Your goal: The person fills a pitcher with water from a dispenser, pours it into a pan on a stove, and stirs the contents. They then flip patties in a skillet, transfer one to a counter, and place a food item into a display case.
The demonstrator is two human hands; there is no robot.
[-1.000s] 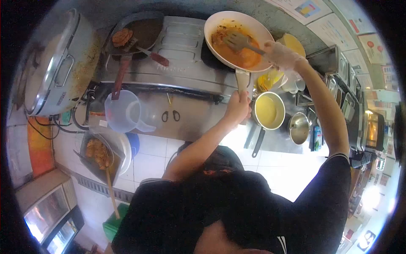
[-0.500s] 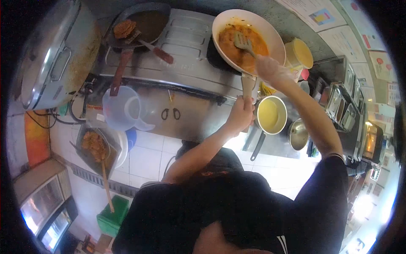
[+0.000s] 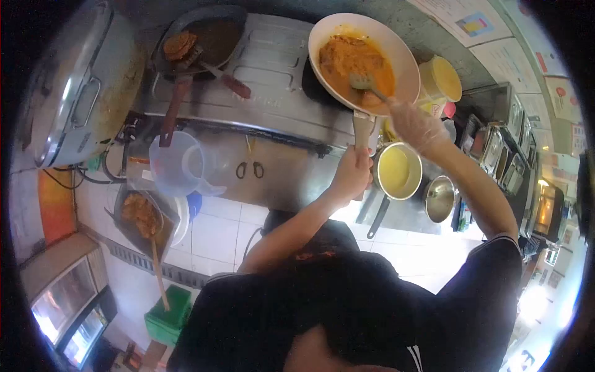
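Observation:
My left hand (image 3: 352, 176) is wrapped around the pale handle of a white frying pan (image 3: 406, 69) on the stove. Inside the pan lies orange sauce with lumpy pieces of food (image 3: 354, 59). In a clear plastic glove, my right hand (image 3: 419, 127) is closed on the handle of a spatula (image 3: 362, 81). The spatula's head dips into the sauce on the pan's near side, partly covered by it. Just below my right hand stands a saucepan (image 3: 400, 171) of yellow liquid.
At the left of the stove, a dark pan (image 3: 220, 37) holds browned food and a spatula. A clear plastic jug (image 3: 176, 162), scissors (image 3: 250, 169) and a metal bowl (image 3: 439, 198) are nearer. A yellow tub (image 3: 441, 77) stands right of the white pan.
My right hand has drawn the spatula toward me and slightly right, from the middle of the sauce to the pan's near side. My left hand keeps its grip on the handle.

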